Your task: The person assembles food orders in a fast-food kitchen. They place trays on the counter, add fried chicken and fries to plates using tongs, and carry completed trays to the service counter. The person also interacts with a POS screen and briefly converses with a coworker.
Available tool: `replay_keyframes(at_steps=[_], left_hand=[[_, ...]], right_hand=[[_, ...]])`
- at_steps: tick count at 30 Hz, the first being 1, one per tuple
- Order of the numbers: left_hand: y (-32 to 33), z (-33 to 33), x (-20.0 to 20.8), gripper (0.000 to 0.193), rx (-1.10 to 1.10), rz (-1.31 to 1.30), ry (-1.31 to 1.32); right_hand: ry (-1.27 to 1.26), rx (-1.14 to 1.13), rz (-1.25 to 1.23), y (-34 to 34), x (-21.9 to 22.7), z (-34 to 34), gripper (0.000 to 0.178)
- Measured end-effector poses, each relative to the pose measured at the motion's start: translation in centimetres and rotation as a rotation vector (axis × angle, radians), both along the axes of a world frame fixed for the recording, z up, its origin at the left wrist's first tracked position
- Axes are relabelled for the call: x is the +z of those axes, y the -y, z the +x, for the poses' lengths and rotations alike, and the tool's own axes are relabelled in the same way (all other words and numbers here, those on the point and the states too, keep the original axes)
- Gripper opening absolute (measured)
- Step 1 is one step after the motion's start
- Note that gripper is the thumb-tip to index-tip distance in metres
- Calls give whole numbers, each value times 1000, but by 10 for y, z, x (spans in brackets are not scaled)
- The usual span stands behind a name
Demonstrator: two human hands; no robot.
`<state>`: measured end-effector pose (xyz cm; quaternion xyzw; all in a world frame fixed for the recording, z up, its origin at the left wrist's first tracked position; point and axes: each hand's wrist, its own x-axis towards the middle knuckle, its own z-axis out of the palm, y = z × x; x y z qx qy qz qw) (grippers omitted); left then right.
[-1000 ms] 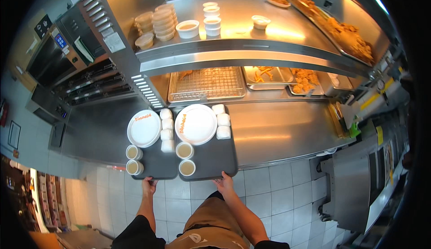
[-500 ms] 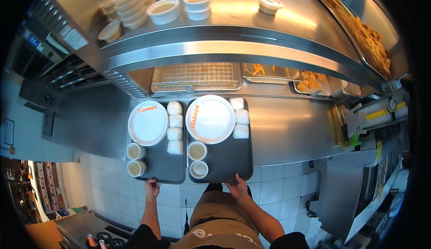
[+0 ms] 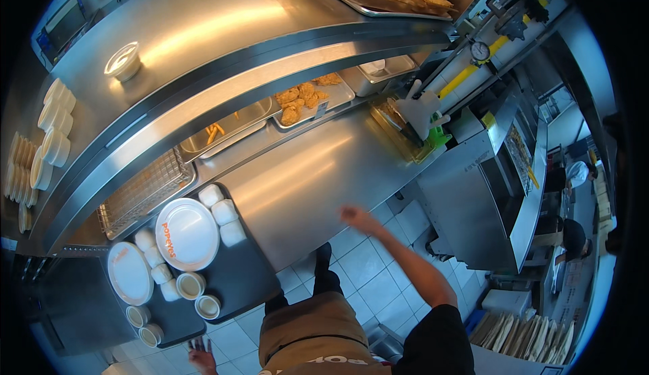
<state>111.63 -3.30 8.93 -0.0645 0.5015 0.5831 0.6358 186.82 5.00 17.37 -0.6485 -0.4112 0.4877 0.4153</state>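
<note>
Two dark trays lie side by side on the steel counter, the nearer-right tray (image 3: 243, 273) and the left tray (image 3: 177, 319). Each bears a round white plate, the right plate (image 3: 187, 234) and the left plate (image 3: 130, 273), with orange lettering. Beside the plates sit white wrapped packets (image 3: 224, 211). Two small tan-filled cups (image 3: 190, 285) stand on each tray. My left hand (image 3: 201, 356), fingers apart, is just below the left tray's near edge and holds nothing visible. My right hand (image 3: 359, 219), blurred, hovers off the counter's front edge, right of the trays; its fingers are unclear.
Above the counter (image 3: 291, 189) runs a steel shelf (image 3: 203, 23) with a lidded cup (image 3: 123, 62) and stacked cups (image 3: 54, 125). Beneath it are pans of fried food (image 3: 297, 101). Tongs and scoops stand in a yellowish bin (image 3: 399, 128). People work at far right.
My view has turned right. Both hands have come off the trays' near edges; the right hand has swung out to the right along the counter's front. The trays stay on the counter.
</note>
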Motion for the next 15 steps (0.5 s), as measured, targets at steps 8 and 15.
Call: replay_keyframes(at_steps=[8, 15], left_hand=[[124, 273, 65, 55, -1056, -538, -386], [-36, 414, 193, 44, -1740, -98, -1277]], right_hand=[[1251, -158, 19, -64, -35, 391, 23], [1371, -21, -111, -50, 35, 377, 16]])
